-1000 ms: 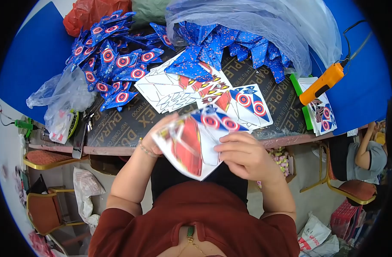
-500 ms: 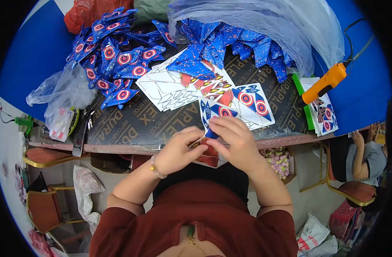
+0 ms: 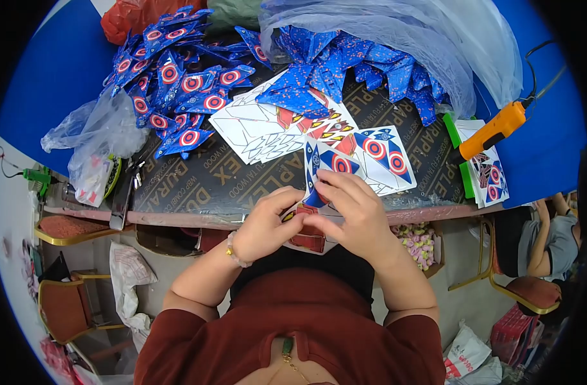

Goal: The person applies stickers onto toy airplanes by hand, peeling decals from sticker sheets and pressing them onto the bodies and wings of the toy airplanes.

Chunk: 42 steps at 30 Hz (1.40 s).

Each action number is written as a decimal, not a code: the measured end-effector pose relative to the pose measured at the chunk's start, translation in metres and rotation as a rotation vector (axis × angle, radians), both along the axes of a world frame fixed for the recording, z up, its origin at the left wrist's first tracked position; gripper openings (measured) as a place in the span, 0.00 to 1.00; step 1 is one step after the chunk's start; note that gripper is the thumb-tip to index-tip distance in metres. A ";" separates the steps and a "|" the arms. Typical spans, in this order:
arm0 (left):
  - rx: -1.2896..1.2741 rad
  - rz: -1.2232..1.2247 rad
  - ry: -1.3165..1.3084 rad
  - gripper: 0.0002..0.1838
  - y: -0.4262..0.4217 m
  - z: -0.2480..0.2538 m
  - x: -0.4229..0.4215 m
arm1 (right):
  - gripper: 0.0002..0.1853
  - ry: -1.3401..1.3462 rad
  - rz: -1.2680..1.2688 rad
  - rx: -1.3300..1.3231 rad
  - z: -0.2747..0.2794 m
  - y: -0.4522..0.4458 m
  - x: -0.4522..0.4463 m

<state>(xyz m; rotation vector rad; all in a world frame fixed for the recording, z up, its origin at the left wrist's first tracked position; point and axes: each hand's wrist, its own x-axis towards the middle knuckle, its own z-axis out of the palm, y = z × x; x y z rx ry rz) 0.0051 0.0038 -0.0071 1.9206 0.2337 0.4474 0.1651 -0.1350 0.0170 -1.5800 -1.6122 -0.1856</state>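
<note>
At the table's near edge I hold a printed sticker sheet [image 3: 312, 156] with blue shapes and a red-and-white ring; its lower part shows red artwork. My left hand [image 3: 261, 224] is closed on its left side, thumb and forefinger together. My right hand [image 3: 356, 215] grips the right side, fingers bent over the front and thumb near the left thumb. Part of the sheet is hidden behind my fingers. Just beyond lie more printed sheets [image 3: 268, 138], with a blue sheet [image 3: 388, 154] showing ring targets at their right.
Blue pointed pieces with ring targets [image 3: 191, 83] pile up at the back left. Speckled blue pieces [image 3: 399, 77] lie under clear plastic at the back. An orange-handled tool [image 3: 492, 131] rests by a green holder [image 3: 459, 157] on the right. Another person [image 3: 553, 237] sits far right.
My view has shifted slightly, so the table's things sit a little lower and further right. Both hands stay on the sheet; the right fingers have moved only slightly.
</note>
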 end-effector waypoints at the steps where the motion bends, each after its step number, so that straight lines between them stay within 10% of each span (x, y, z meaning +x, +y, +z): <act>1: 0.000 0.001 0.001 0.13 -0.001 0.000 0.000 | 0.14 0.001 0.001 0.000 -0.004 0.000 0.002; 10: -0.458 0.085 0.409 0.10 0.009 0.002 0.002 | 0.06 0.301 0.007 -0.053 -0.014 0.002 0.004; 14: -0.583 0.114 0.008 0.16 0.026 -0.032 0.010 | 0.09 0.732 -0.189 0.103 0.000 -0.001 0.018; 18: -0.592 0.110 0.062 0.17 0.032 -0.023 0.011 | 0.08 0.399 -0.050 0.468 0.005 -0.005 0.012; 24: -0.694 -0.078 0.025 0.29 0.026 -0.012 0.017 | 0.13 -0.337 0.447 0.166 -0.012 0.023 -0.027; 31: -0.533 -0.123 0.033 0.36 0.020 -0.009 -0.002 | 0.25 -0.114 -0.150 0.076 0.008 0.021 0.019; 42: -0.464 -0.268 0.128 0.38 0.018 0.011 -0.008 | 0.14 0.515 0.159 -0.188 0.011 0.015 0.016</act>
